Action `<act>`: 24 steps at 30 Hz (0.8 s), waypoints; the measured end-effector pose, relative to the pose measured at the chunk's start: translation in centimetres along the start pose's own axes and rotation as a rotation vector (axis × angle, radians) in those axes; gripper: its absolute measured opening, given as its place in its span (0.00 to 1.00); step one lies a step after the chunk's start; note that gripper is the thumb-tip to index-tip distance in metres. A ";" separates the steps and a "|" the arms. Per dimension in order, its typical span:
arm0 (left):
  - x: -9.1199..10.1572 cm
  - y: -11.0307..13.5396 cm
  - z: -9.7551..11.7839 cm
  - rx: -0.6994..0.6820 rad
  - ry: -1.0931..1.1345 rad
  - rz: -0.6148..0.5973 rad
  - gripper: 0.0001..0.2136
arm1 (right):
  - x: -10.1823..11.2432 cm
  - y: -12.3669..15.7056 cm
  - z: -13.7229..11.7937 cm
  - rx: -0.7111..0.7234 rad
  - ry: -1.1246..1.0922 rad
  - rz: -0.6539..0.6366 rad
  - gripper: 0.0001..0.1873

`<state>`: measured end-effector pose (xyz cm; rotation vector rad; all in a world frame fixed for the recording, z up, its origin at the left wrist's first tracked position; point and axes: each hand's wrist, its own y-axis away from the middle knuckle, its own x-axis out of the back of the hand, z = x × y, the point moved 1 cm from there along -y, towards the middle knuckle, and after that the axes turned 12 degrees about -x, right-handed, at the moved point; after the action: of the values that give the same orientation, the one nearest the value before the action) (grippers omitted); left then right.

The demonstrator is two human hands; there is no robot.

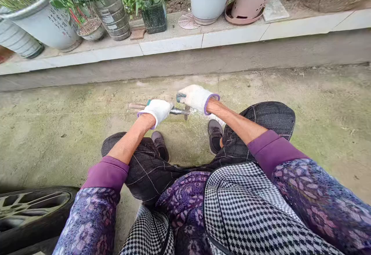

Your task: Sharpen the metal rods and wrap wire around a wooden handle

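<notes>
Checked black-and-white apron covers the lap; beyond it, at frame centre, the gloved left hand clamps a grey metal rod, and the right hand is closed around a teal-handled tool.

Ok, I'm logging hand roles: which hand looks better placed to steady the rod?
Probably left: the left hand grips the rod mid-length, while the right hand holds a teal-handled tool.
</notes>
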<state>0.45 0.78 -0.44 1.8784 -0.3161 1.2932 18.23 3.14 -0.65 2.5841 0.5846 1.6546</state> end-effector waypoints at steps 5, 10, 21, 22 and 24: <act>0.4 1.5 -0.4 0.074 0.174 0.027 0.17 | -0.3 -0.3 -0.2 0.028 -0.218 -0.135 0.11; 0.4 2.6 -1.2 0.161 0.311 0.102 0.16 | -1.7 -0.6 -0.8 -0.119 -0.558 -0.243 0.09; 0.2 0.2 -2.7 0.400 0.282 0.172 0.17 | -3.8 0.8 -2.4 0.045 -0.165 -0.118 0.10; 0.3 -0.1 -2.7 0.408 0.243 0.152 0.18 | -3.5 1.0 -2.5 0.070 -0.096 -0.094 0.11; 0.3 -0.6 -2.5 0.401 0.196 0.126 0.18 | -2.7 1.5 -2.6 0.085 -0.011 -0.075 0.13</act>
<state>-0.67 3.04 -0.12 2.0606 -0.0742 1.7128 15.33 0.41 -1.58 2.5919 0.7567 1.6263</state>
